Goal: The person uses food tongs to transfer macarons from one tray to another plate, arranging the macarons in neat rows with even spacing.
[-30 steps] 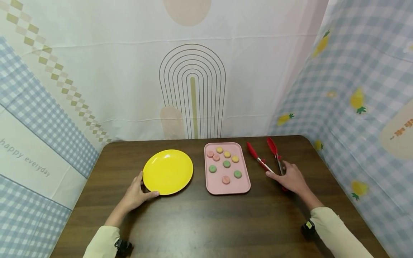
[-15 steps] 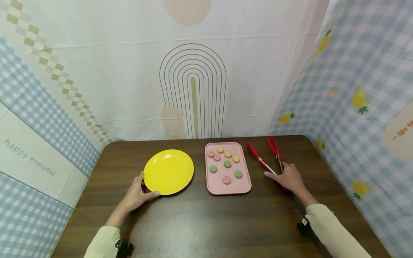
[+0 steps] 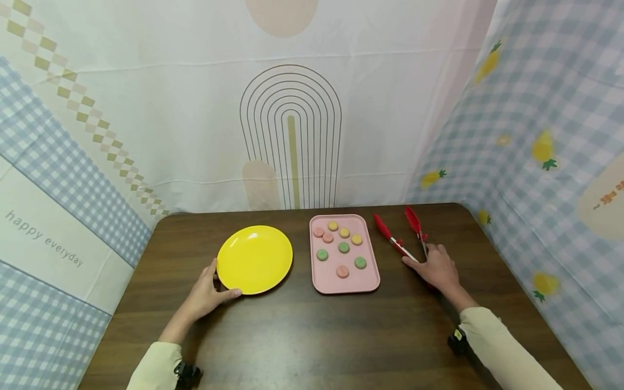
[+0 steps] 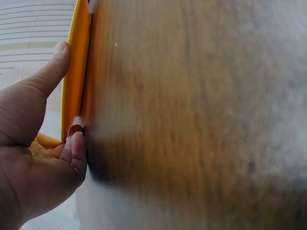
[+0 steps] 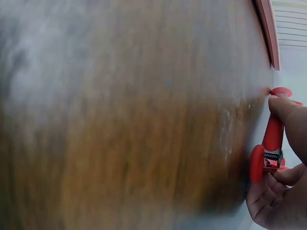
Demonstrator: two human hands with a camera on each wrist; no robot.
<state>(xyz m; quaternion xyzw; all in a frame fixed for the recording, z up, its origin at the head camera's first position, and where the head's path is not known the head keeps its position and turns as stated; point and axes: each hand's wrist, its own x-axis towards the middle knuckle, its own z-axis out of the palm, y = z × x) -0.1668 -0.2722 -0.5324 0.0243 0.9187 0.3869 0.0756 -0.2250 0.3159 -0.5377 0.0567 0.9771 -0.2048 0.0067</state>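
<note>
A round yellow plate lies on the left half of the table. My left hand holds its lower-left rim, thumb along the near edge and fingers at the left side; the left wrist view shows the thumb against the plate's rim. On the right, red-and-metal tongs lie spread in a V, tips toward the wall. My right hand grips their rear end. In the right wrist view the thumb rests on one red handle, with fingers curled by the hinge end, partly hidden.
Between plate and tongs sits a pink tray bearing several small round macaron-like pieces, pink, green and yellow. A patterned cloth hangs behind the dark wooden table.
My right wrist and sleeve have shifted slightly left, while the right hand stays at the tongs. The left hand, plate and tray keep their places.
</note>
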